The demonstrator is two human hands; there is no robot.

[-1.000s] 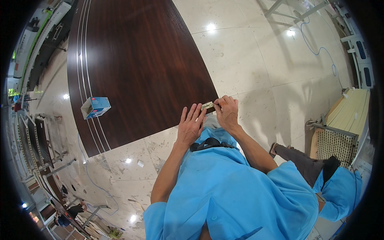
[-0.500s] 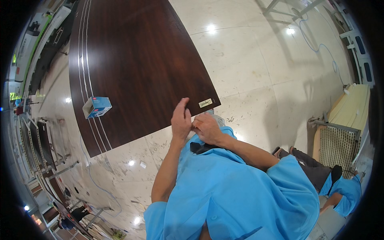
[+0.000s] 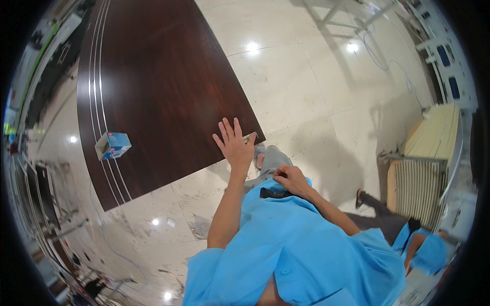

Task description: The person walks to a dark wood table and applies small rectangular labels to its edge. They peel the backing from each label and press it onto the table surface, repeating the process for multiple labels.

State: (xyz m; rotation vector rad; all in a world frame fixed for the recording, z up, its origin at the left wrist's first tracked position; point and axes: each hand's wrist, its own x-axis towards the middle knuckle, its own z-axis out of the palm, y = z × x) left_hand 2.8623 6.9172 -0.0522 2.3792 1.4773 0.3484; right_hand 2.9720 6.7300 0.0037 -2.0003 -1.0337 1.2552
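My left hand (image 3: pixel 236 146) is open, its fingers spread over the near right corner of a dark brown wood-grain panel (image 3: pixel 163 97). Its thumb lies over a small pale label (image 3: pixel 249 137), hiding part of it. Close to my waist, my right hand (image 3: pixel 292 180) is curled, apart from the panel; whatever it may hold is hidden. Thin silver strips (image 3: pixel 95 76) run lengthwise along the panel's left side. On these strips lies a blue and white cardboard box (image 3: pixel 116 145), its open end facing left.
Pale glossy floor tiles (image 3: pixel 306 92) surround the panel. A co-worker in a blue shirt (image 3: pixel 431 252) is at the lower right, below a stack of cream slats (image 3: pixel 434 130). Metal racks (image 3: pixel 35 204) line the left. A thin blue hose (image 3: pixel 104 232) crosses the floor.
My hands have come apart. The left has spread its fingers over the label at the panel's corner; the right has drawn back toward my waist. The view has shifted slightly.
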